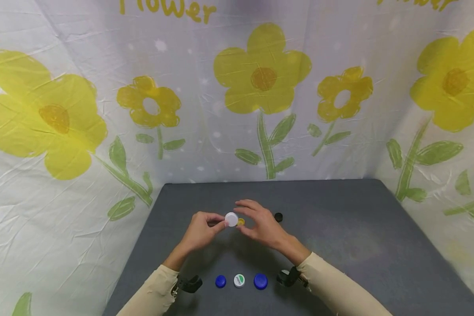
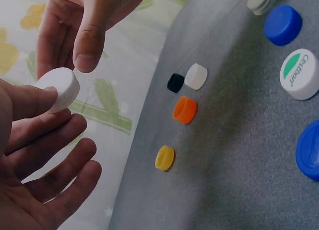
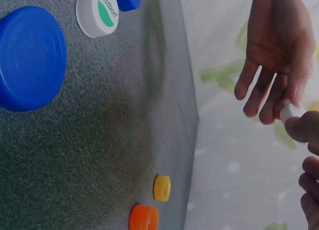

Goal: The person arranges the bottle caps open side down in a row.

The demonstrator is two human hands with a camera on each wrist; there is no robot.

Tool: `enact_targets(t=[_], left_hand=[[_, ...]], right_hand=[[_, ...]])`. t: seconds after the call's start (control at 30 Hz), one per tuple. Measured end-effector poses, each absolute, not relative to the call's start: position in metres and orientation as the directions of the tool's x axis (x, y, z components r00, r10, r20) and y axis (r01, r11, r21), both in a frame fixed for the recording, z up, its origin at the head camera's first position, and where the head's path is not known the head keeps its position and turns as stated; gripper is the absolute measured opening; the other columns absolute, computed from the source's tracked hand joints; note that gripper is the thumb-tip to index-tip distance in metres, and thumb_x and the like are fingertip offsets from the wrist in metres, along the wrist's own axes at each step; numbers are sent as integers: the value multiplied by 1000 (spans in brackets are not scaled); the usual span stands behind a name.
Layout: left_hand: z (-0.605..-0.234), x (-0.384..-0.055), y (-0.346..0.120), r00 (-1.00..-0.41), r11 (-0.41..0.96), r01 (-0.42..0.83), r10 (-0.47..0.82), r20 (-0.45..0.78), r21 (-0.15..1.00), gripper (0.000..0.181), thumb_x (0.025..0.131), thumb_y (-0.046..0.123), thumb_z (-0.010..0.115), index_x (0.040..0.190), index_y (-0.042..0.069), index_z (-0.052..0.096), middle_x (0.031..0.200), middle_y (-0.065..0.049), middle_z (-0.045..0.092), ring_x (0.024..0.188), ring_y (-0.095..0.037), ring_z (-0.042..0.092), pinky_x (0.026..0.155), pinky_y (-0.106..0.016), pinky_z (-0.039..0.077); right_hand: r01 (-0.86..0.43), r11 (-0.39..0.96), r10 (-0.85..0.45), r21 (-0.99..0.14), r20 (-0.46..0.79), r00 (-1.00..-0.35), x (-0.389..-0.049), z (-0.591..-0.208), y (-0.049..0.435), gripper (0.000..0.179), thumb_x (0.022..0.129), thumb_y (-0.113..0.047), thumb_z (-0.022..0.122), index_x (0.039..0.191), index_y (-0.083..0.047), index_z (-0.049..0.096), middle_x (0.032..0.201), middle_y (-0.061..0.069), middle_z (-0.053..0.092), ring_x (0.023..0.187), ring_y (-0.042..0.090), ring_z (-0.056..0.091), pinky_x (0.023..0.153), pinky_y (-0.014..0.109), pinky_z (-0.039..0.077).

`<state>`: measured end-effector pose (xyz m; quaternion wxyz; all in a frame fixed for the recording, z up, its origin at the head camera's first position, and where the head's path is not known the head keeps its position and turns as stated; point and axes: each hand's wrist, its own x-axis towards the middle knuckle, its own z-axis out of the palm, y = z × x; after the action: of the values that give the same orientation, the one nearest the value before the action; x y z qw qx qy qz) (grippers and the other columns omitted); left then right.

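The left hand (image 1: 205, 228) pinches a white bottle cap (image 1: 231, 219) above the surface (image 1: 339, 210) by one edge, a hold that probably serves to leave the opposite rim uncovered. The right hand (image 1: 262, 224) waits beside it, fingers spread; whether its thumb touches the cap cannot be told. Near the person, a small blue cap (image 1: 220, 281), a Cestbon cap (image 1: 239, 281) and a large blue cap (image 1: 260, 281) lie apart, perhaps for easy picking. The right hand hides the orange cap (image 2: 185, 109) from the head view; the yellow cap (image 2: 164, 158) shows there only partly.

White cap (image 1: 231, 219), grey table (image 1: 339, 232), yellow-flowered white backdrop (image 1: 205, 66)
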<state>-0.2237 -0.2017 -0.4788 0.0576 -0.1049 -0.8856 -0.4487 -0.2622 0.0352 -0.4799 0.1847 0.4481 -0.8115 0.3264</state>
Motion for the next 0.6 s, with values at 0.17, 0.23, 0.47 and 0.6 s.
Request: enact_targets(t=[0.17, 0.23, 0.47, 0.6], left_hand=[[-478, -223, -204, -977, 566, 212, 145, 158, 796, 15, 88, 32, 78, 93, 18, 80, 89, 5, 76, 77, -9, 69, 69, -28, 56], [-477, -222, -204, -978, 557, 205, 156, 141, 805, 16, 88, 33, 77, 93, 18, 80, 89, 5, 76, 78, -10, 69, 69, -30, 55], [-477, -220, -206, -974, 561, 220, 173, 146, 798, 20, 89, 36, 76, 98, 19, 80, 93, 4, 76, 79, -9, 69, 70, -29, 56], [-476, -219, -208, -955, 561, 295, 186, 230, 773, 20, 89, 29, 77, 107, 20, 78, 100, 2, 77, 84, -10, 73, 72, -29, 59]], right_hand=[[-861, 355, -607, -365, 610, -509, -261, -481, 34, 48, 85, -18, 81, 130, -12, 66, 143, 8, 57, 135, 22, 52, 93, 37, 55], [-861, 355, -608, -364, 610, -509, -260, -482, 34, 47, 84, -15, 82, 129, -13, 67, 142, 8, 58, 134, 21, 52, 93, 37, 55], [-849, 381, -625, -366, 575, -528, -259, -483, 34, 41, 87, -18, 80, 126, -15, 68, 142, 5, 57, 134, 18, 51, 91, 36, 55], [-847, 395, -627, -357, 569, -532, -258, -482, 34, 37, 89, -24, 78, 124, -17, 69, 142, 5, 58, 134, 19, 51, 96, 38, 54]])
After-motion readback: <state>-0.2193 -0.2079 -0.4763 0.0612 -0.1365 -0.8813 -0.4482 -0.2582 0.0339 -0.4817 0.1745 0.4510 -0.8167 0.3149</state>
